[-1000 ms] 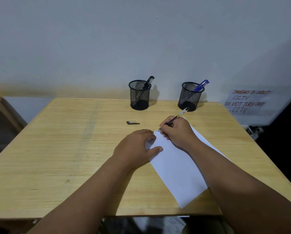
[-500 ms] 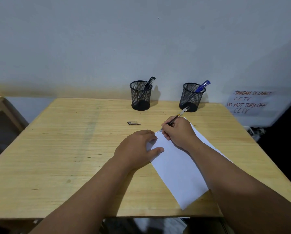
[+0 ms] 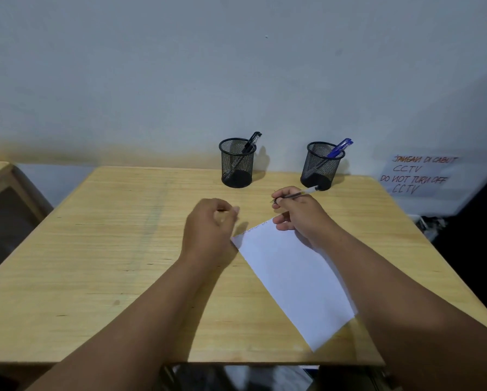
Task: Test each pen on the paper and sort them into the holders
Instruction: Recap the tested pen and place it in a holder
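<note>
I am looking down at a wooden table (image 3: 95, 249) whose left half is lying bare out to its left edge. Along the far edge, against the wall, two black mesh holders are standing well apart: the left holder (image 3: 236, 163) is carrying a black pen (image 3: 250, 142), the right holder (image 3: 321, 166) a blue pen (image 3: 339, 147). The sheet of paper (image 3: 290, 275) is lying skewed, its near corner reaching toward the table's front edge, faint scribbles showing along its far edge.

My right hand (image 3: 301, 213) is hovering past the paper's far corner, just in front of the right holder, fingers pinching a clear-barrelled pen (image 3: 298, 194) that is lying almost level, its back end pointing at that holder's base. My left hand (image 3: 208, 230) is curling just left of the paper's far-left corner, thumb and fingertips closing on something small and dark; I cannot tell what it is or whether it is truly gripped.
</note>
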